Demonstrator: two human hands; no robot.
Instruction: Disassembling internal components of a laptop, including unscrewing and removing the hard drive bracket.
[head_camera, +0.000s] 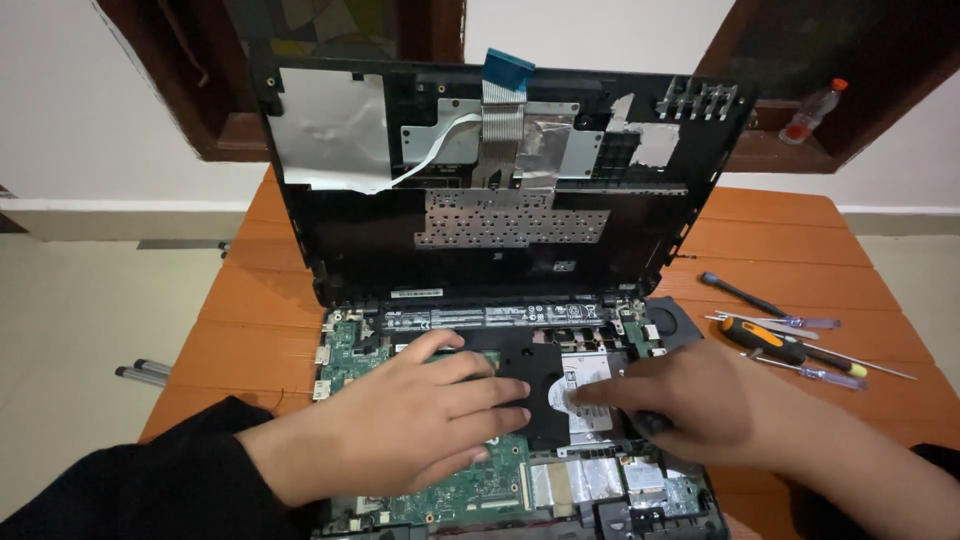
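At frame centre, the left hand (420, 415) lies flat, fingers spread, on the open laptop (500, 260); the right hand (680, 400) presses fingertips together on the white-labelled hard drive (585, 400); screwdrivers (790, 340) lie right; a long white sticker strip (490, 318) sits above.

Desk (790, 240): orange-brown wood planks, smooth, matt with grooves. Laptop base (450, 490): green circuit board, glossy, with silver foil patches. Raised cover (480, 260): matt black plastic, crinkled metal foil, perforated metal plate, flat grey ribbon cable (500, 115) with blue tip. Hard drive (585, 395): black plastic sheet, white paper label. Screwdrivers (790, 340): metal shafts; translucent plastic and rubbery orange-black handles. Sleeve (170, 480): black matt cloth. Bottle (812, 112): clear plastic.
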